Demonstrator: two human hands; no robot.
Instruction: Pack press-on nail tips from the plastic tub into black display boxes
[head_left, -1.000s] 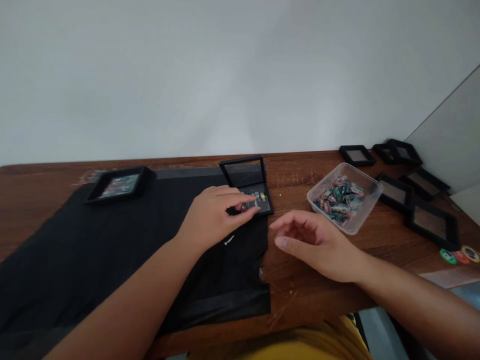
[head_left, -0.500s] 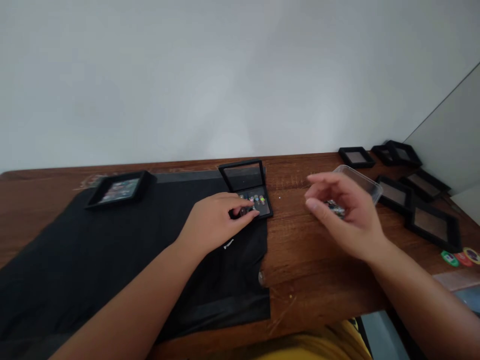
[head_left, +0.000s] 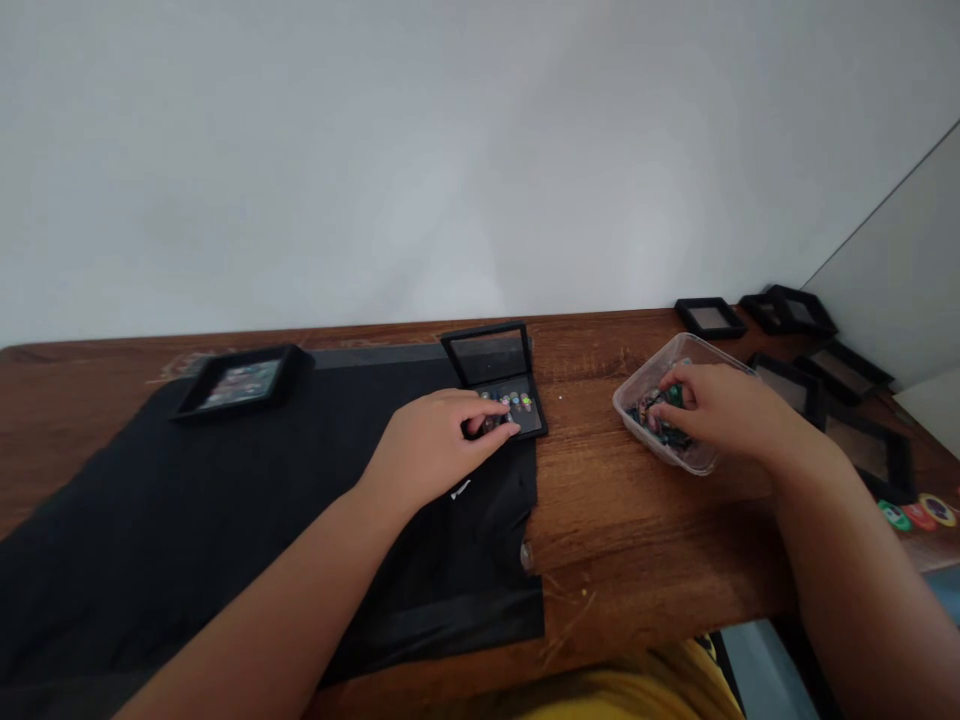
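My left hand (head_left: 442,435) rests at the lower left of a small black display case (head_left: 534,418), whose clear-windowed lid (head_left: 491,352) stands raised at the back. Its thumb and forefinger are curled together over the case, and what they grip is hidden. Small colourful pieces (head_left: 517,401) sit inside in a row, too tiny to name. On the right, a clear plastic tub (head_left: 637,385) holds a heap of mixed small pieces (head_left: 652,412). My right hand (head_left: 720,405) reaches into it, fingers pinched down among them; whatever lies between the fingertips cannot be made out.
A black cloth (head_left: 225,500) covers the left of the wooden table (head_left: 600,530). On it lies another black case (head_left: 240,384) with contents. Several black cases (head_left: 709,317) stand at the far right, near round colourful stickers (head_left: 919,515). A wall (head_left: 450,160) rises behind.
My right hand has gone from hovering with fingers apart over the tub to dipping into it, its fingers now closed among the pieces. My left hand has stayed at the case.
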